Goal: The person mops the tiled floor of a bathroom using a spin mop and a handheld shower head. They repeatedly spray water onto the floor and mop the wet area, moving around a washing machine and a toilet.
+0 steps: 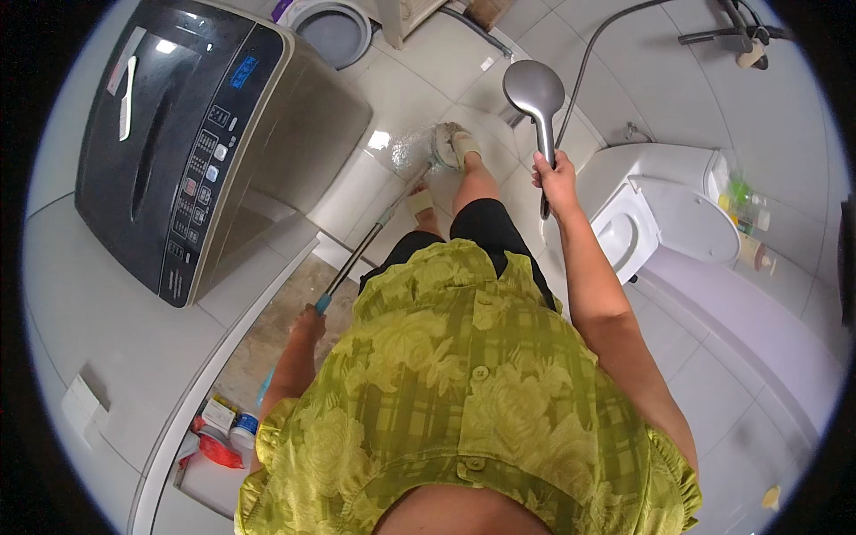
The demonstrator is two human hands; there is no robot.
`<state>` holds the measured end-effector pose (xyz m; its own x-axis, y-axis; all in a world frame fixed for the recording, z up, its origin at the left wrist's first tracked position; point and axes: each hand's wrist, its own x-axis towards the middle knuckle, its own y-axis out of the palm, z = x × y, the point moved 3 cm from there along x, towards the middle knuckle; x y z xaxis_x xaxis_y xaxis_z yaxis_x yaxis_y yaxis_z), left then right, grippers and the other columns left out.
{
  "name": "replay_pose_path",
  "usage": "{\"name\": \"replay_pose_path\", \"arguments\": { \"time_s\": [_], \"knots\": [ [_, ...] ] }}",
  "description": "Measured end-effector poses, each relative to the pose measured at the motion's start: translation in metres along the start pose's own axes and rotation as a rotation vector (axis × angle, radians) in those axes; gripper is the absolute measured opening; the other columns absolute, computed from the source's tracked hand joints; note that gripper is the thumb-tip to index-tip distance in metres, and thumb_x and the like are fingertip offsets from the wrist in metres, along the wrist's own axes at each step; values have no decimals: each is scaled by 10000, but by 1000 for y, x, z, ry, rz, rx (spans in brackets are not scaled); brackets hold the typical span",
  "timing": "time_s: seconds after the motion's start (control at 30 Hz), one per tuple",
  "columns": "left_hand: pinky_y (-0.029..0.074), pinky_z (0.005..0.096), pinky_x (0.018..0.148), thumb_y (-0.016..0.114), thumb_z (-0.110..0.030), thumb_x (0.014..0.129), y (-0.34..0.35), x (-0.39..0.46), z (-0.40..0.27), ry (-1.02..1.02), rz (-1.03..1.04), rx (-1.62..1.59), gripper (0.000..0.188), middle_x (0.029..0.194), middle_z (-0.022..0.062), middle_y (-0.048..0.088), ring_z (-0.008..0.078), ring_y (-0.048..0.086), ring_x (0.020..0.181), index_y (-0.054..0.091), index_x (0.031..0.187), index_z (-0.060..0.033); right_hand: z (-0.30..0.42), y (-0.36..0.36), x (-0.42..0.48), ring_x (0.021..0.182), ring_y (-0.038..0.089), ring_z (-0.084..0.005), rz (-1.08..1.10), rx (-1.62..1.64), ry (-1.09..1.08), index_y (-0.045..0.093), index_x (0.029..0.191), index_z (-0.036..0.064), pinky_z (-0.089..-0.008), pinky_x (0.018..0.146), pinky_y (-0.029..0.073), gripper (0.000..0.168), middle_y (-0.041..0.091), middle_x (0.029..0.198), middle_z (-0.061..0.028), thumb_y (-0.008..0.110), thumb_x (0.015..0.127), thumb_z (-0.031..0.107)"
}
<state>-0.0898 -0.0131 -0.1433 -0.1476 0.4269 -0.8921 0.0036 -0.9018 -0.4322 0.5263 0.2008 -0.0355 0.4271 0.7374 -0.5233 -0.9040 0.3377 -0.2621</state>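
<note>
My right hand (556, 179) grips the handle of a grey shower head (534, 89), raised above the floor with its broad round head away from me. A hose (591, 50) runs from it toward the wall fitting. My left hand (308, 325) is closed around the blue-gripped pole (354, 256) of a mop. The pole slants down to the mop head (447, 144), which lies on wet, shiny floor tiles (405, 148). My right foot, in a pale slipper (465, 148), rests on or right beside the mop head; the exact contact is unclear.
A top-loading washing machine (180, 147) with a white comb (128, 99) on its lid stands at left. At right is a white toilet (625, 234) with its lid raised, and bottles (745, 207) behind it. A grey basin (332, 33) sits at the back. Boxes and tubs (224, 421) lie lower left.
</note>
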Motion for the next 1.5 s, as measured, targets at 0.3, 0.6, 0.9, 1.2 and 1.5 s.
{"name": "replay_pose_path", "arguments": {
  "time_s": [0.3, 0.6, 0.9, 1.2, 1.5],
  "knots": [
    [467, 461, 860, 573, -393, 850, -83, -57, -48, -17, 107, -20, 444, 1061, 191, 632, 361, 595, 1023, 494, 1126, -55, 11, 16, 9, 550, 516, -109, 11, 1, -33, 520, 964, -5, -258, 483, 449, 275, 551, 703, -47, 636, 869, 226],
    [474, 466, 844, 587, -372, 849, -53, -29, -27, 9, 140, -88, 415, 1058, 190, 632, 364, 604, 999, 514, 1106, -54, 18, 32, 6, 549, 511, -108, 60, 4, -59, 520, 966, -20, -256, 478, 436, 277, 534, 684, -43, 625, 877, 221],
    [471, 434, 863, 596, -346, 831, -61, -35, -24, 72, 158, -126, 418, 1066, 214, 618, 378, 593, 1003, 521, 1103, -37, 28, 45, 5, 552, 506, -102, 69, 35, -71, 516, 974, -11, -256, 486, 442, 260, 535, 688, -40, 614, 885, 212],
    [478, 424, 858, 640, -275, 775, -46, -24, -16, 81, 133, -146, 370, 1068, 215, 616, 351, 591, 1018, 580, 1047, -32, 29, 34, 0, 599, 532, -118, 59, -142, -55, 517, 1011, -7, -268, 542, 468, 325, 563, 739, -52, 623, 874, 267],
    [488, 408, 843, 667, -211, 725, -85, -46, -24, 50, 210, -178, 333, 1051, 181, 630, 333, 601, 1003, 611, 1006, -43, 26, 55, 14, 578, 521, -110, 96, -16, -126, 500, 992, 0, -255, 514, 459, 290, 546, 725, -48, 623, 879, 238]
  ]
}}
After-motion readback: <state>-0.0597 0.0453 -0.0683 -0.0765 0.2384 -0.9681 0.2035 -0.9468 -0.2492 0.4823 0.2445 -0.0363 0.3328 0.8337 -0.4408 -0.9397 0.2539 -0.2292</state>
